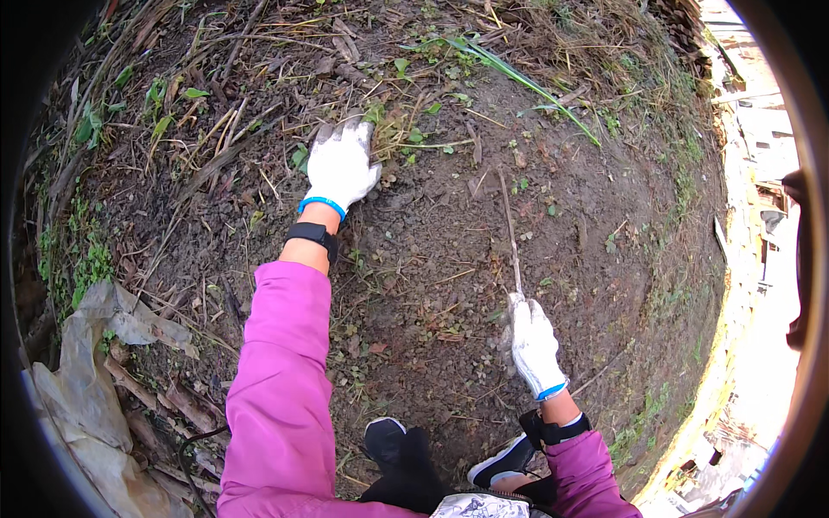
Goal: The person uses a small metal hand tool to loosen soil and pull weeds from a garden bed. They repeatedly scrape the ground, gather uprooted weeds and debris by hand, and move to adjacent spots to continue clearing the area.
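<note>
My left hand point(343, 158), in a white knit work glove with soiled fingertips, reaches forward with its palm down on the ground. Beside its fingers lies a tuft of yellow-green weeds point(392, 133); the hand hides whether any stems are caught under it. My right hand point(534, 343), gloved the same way, is closed around the near end of a thin stick-like shaft point(510, 226). That shaft points away from me, low over the dark soil point(427, 239). A flat brown piece point(480, 186) lies near its far tip, and I cannot tell if the two are joined.
Long green leaf blades point(531, 84) lie ahead on the right. Twigs and dry stalks point(227, 129) litter the left side. A torn, dirty plastic sheet point(90, 401) covers wood pieces point(188, 408) at lower left. My shoes point(385, 440) stand on the soil; a bright edge point(738, 259) runs along the right.
</note>
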A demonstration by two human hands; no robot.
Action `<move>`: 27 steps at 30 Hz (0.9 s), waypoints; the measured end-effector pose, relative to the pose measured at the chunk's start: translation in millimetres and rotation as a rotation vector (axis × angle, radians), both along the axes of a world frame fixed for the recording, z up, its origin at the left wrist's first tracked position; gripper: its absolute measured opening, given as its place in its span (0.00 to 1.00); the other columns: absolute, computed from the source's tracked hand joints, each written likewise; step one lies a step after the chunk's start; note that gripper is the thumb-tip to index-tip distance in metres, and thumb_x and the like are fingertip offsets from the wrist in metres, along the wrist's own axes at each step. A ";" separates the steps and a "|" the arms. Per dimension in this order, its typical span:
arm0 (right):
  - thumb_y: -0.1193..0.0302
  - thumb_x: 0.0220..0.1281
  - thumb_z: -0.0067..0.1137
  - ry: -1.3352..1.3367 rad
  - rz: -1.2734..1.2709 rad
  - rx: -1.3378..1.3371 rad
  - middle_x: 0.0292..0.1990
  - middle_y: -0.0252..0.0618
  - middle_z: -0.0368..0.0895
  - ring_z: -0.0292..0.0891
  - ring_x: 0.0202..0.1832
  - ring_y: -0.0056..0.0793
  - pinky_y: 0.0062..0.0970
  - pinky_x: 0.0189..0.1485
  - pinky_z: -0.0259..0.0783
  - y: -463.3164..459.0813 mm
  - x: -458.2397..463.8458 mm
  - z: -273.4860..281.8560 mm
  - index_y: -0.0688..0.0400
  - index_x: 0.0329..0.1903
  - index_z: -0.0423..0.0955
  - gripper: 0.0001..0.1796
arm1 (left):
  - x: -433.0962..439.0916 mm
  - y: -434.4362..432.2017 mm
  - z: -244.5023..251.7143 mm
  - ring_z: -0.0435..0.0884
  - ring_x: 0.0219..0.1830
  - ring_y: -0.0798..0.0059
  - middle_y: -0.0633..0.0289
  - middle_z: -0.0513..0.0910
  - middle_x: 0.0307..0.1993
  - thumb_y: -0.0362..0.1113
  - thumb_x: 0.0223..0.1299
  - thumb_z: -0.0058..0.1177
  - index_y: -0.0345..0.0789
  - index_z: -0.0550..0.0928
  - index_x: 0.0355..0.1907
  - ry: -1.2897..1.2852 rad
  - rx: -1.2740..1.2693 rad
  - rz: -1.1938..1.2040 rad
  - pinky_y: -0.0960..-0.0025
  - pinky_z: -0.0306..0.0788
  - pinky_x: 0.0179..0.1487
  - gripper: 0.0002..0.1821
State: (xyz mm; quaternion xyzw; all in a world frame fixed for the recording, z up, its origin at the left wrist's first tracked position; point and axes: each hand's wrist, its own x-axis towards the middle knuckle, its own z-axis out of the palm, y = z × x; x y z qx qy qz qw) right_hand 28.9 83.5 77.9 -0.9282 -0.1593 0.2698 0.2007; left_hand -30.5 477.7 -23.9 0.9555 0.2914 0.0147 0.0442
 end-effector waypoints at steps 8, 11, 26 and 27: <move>0.42 0.82 0.45 0.169 -0.113 -0.183 0.42 0.60 0.87 0.82 0.50 0.67 0.57 0.54 0.74 -41.1 -12.6 22.4 0.57 0.54 0.79 0.30 | 35.5 13.2 10.3 0.85 0.59 0.47 0.47 0.85 0.58 0.48 0.65 0.61 0.36 0.82 0.59 -0.011 -0.289 0.053 0.48 0.80 0.62 0.25; 0.41 0.82 0.44 0.236 -0.176 -0.129 0.44 0.63 0.86 0.82 0.51 0.66 0.55 0.54 0.74 -51.5 -6.4 18.1 0.59 0.54 0.79 0.33 | 0.7 4.6 16.6 0.85 0.59 0.44 0.42 0.87 0.54 0.50 0.64 0.60 0.32 0.83 0.63 0.094 -0.538 -0.027 0.50 0.79 0.64 0.30; 0.45 0.83 0.48 0.434 -0.400 0.053 0.20 0.35 0.79 0.74 0.15 0.26 0.29 0.19 0.68 -51.8 -9.3 20.6 0.54 0.43 0.78 0.25 | -96.7 -39.2 54.1 0.81 0.63 0.54 0.53 0.80 0.66 0.43 0.54 0.70 0.44 0.82 0.59 0.041 0.353 -0.157 0.52 0.77 0.62 0.28; 0.45 0.83 0.49 0.415 -0.389 0.044 0.21 0.35 0.79 0.74 0.15 0.26 0.30 0.19 0.68 -48.5 -9.6 22.8 0.55 0.43 0.78 0.26 | -87.7 -27.3 45.6 0.81 0.66 0.50 0.52 0.78 0.69 0.44 0.58 0.70 0.42 0.81 0.62 0.123 0.298 -0.072 0.51 0.78 0.64 0.29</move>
